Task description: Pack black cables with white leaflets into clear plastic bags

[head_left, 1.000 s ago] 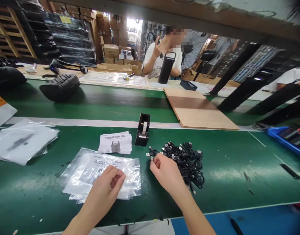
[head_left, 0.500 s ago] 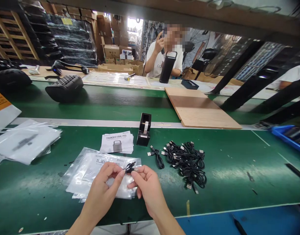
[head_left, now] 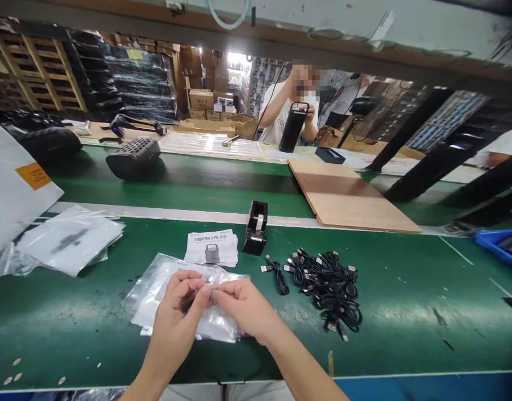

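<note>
My left hand (head_left: pixel 181 309) is closed around a black USB cable (head_left: pixel 189 302), of which only a dark sliver shows between the fingers. Thumb and forefinger of my right hand (head_left: pixel 243 306) are pinched together against the left fingertips; what they grip is hidden. Both hands are above a stack of clear plastic bags (head_left: pixel 156 284) with printed sheets inside. Just behind the bags lie loose THUNDERTRAIL PRO leaflets (head_left: pixel 214 248). One coiled cable (head_left: pixel 279 277) rests by itself right of my hands, beside a heap of black USB cables (head_left: pixel 326 289).
A black tape dispenser (head_left: pixel 256 227) stands behind the leaflets. More bagged sheets (head_left: pixel 72 239) lie at left. Farther back are a black speaker (head_left: pixel 133 159) and a wooden board (head_left: pixel 352 195). Across the bench a person (head_left: pixel 276 111) handles a black cylindrical speaker (head_left: pixel 293 129). A blue tray (head_left: pixel 496 242) sits at right.
The cable between my hands has gone mostly out of sight inside my left hand. My right fingers have come in against the left fingertips. The whole view has shifted slightly.
</note>
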A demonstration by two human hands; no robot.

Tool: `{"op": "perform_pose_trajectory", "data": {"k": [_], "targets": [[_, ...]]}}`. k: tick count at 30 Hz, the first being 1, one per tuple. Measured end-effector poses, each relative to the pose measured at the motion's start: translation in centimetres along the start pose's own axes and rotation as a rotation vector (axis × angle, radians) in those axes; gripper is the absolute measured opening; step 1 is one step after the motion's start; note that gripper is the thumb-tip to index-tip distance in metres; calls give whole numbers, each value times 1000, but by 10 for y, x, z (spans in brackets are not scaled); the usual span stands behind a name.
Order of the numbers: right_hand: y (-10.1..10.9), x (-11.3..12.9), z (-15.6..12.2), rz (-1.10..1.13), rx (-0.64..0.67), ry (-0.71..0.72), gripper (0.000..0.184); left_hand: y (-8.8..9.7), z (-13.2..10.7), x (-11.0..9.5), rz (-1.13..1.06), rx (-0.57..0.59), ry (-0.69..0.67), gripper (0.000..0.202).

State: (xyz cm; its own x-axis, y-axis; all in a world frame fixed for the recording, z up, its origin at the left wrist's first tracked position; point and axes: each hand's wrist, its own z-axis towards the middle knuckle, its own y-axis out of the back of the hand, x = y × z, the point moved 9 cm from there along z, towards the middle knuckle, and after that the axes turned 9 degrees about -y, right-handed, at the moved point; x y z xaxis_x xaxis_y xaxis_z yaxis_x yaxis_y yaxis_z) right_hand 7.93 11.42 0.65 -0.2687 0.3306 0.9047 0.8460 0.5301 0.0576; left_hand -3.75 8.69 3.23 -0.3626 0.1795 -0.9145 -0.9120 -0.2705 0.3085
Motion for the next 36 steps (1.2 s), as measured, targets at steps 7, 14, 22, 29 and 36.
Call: {"op": "perform_pose_trajectory", "data": {"k": [7,14,22,29,36], "targets": [[-1,74,-20,-489,-25,287,30,26,11,-15,-19,-122,19,21],[-29,183,-51,-899,131,693,13,46,33,-22,-430,-146,-50,41],[-25,192,-81,-984,327,617,15,-9,18,-30,-750,394,102,59],[11,160,-83,-715,177,630,20,6,18,-25,-580,93,112,25],[23,129,-58,-689,-87,572,10,18,28,-18,-256,-18,26,21]]}}
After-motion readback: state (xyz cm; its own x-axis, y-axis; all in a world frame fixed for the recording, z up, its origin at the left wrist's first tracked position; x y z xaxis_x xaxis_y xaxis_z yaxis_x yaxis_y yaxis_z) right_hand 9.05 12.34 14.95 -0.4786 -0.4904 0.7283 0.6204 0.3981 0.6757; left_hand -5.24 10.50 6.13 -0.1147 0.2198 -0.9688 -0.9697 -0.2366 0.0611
